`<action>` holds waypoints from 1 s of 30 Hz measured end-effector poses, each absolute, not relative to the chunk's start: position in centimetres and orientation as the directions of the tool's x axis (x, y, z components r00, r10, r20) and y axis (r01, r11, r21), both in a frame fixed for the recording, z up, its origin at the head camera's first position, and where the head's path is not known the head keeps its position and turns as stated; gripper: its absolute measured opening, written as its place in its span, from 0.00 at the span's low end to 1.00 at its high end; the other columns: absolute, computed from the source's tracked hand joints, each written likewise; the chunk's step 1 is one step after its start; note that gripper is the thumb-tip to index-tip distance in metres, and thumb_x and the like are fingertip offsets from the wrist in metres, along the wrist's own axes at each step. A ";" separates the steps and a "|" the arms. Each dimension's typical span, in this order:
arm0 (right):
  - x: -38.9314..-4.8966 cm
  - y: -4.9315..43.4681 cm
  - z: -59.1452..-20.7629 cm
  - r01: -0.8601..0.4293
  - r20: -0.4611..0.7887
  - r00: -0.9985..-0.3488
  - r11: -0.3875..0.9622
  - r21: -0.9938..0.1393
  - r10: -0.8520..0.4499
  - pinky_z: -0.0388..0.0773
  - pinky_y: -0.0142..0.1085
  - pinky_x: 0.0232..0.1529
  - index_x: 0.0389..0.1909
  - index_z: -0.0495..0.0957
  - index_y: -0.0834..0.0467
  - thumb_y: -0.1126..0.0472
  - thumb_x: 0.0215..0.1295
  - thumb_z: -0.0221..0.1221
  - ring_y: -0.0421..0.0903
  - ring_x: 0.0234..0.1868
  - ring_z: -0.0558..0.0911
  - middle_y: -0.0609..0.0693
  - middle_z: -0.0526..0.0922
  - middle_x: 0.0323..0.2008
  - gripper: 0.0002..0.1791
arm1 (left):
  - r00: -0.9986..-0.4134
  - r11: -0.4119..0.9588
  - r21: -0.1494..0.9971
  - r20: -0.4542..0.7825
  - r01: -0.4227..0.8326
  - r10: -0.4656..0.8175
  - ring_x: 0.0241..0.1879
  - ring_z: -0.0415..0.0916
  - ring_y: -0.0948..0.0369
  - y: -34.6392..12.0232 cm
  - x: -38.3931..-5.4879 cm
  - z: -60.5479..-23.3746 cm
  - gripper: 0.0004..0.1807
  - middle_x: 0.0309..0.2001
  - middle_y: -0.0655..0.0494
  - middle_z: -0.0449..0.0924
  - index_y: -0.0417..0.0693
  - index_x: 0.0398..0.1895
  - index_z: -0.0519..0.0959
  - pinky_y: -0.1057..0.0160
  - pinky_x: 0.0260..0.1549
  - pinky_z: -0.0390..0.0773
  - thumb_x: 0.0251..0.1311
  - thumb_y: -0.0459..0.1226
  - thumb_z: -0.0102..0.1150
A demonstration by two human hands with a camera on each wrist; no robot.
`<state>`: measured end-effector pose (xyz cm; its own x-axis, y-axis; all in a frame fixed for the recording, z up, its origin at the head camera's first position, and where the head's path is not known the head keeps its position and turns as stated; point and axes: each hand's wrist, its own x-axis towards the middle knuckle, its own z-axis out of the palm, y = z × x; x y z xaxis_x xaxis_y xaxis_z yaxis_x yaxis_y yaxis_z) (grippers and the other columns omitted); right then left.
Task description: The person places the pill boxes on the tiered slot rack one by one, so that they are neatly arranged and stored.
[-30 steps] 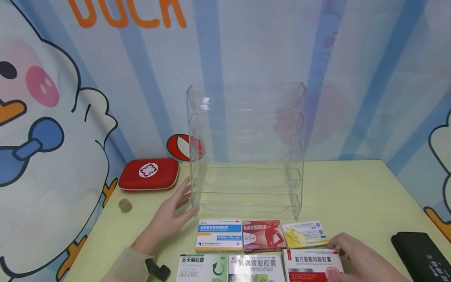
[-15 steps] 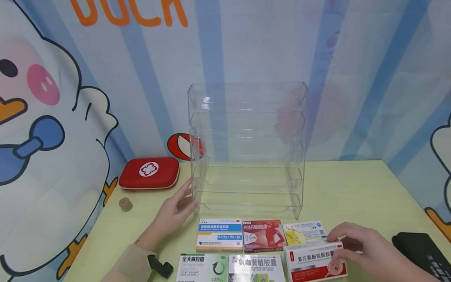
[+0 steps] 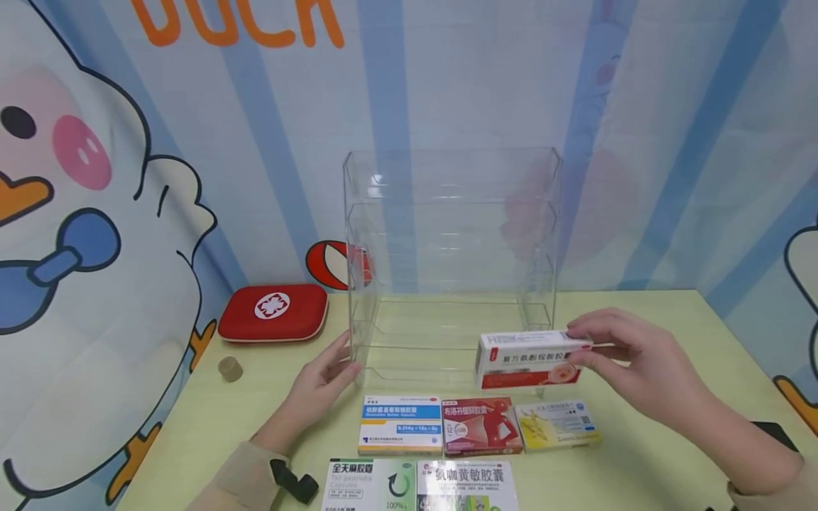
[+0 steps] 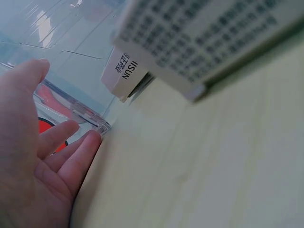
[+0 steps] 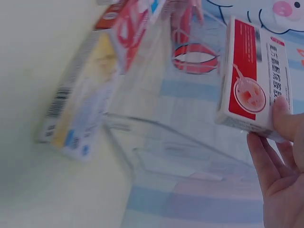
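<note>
In the head view my right hand (image 3: 629,351) pinches the right end of a white-and-red medicine box (image 3: 533,360), raised in front of the clear acrylic rack (image 3: 447,348). The right wrist view shows the thumb on the printed face of this medicine box (image 5: 251,76) and fingers beneath. My left hand (image 3: 327,376) rests at the rack's lower left side, fingers relaxed along the panel; in the left wrist view the left hand's fingertips (image 4: 90,140) lie right at the bottom corner. Blue-and-white (image 3: 400,426), red (image 3: 482,426) and yellow-and-white (image 3: 557,426) medicine boxes lie before the rack.
Nearer the front lie a green-and-white medicine box (image 3: 368,486) and a mostly white one (image 3: 466,486). A red zip case (image 3: 273,313) and a small brown cylinder (image 3: 230,368) are at the left. A black item (image 3: 775,434) shows partly behind the right forearm.
My right hand has lifted the white-and-red medicine box from the front row and brought it up and forward to the rack. My left hand has closed in on the rack's side.
</note>
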<state>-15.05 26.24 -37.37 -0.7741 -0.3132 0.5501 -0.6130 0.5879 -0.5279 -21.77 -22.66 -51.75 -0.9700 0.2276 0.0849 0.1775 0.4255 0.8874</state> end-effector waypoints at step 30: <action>-28.1 14.0 -27.1 -0.657 0.740 -0.673 0.457 -0.599 0.002 0.87 0.30 0.63 0.55 0.86 0.67 0.68 0.73 0.70 0.52 0.62 0.89 0.59 0.83 0.58 0.13 | -0.973 0.414 0.896 0.074 0.162 0.219 0.75 0.80 0.49 -22.8 -22.0 -52.2 0.38 0.80 0.50 0.75 0.80 0.86 0.61 0.51 0.73 0.81 0.78 0.55 0.64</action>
<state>-28.07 14.03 -27.08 -0.6729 0.0021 0.7398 -0.6574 0.4569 -0.5992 -21.97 -22.75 -52.18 -0.9729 0.2190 0.0744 0.1617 0.4144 0.8956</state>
